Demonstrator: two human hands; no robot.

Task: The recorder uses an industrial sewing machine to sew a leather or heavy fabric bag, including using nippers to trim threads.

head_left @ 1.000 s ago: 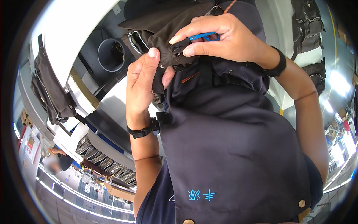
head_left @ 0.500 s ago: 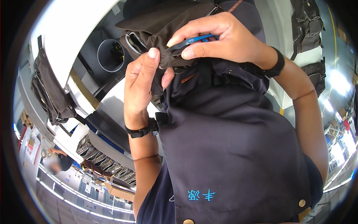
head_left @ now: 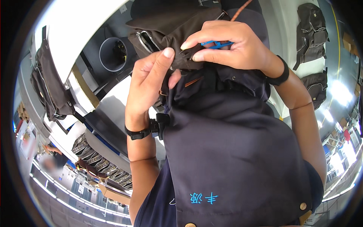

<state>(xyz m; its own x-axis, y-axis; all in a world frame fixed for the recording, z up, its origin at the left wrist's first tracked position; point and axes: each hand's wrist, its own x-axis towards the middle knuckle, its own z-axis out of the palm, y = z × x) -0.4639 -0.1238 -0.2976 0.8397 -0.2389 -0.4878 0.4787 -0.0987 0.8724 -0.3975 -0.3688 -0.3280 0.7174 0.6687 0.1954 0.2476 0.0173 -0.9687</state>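
Head view: both hands pinch a dark brown fabric piece (head_left: 170, 26) at twelve o'clock.
Matte woven cloth, folded, with a metal zipper (head_left: 145, 41); left hand (head_left: 151, 77) nips its edge, right hand (head_left: 230, 47) clamps cloth plus slim blue plastic tool (head_left: 215, 44).

Open room left of the left hand (head_left: 151, 83); navy apron (head_left: 234, 151) blocks below.

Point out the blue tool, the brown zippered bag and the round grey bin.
blue tool (head_left: 216, 44), head view, on the blue shank that shows between the right hand's fingers.
brown zippered bag (head_left: 170, 23), head view, on its upper fabric panel.
round grey bin (head_left: 109, 56), head view, on its near rim.
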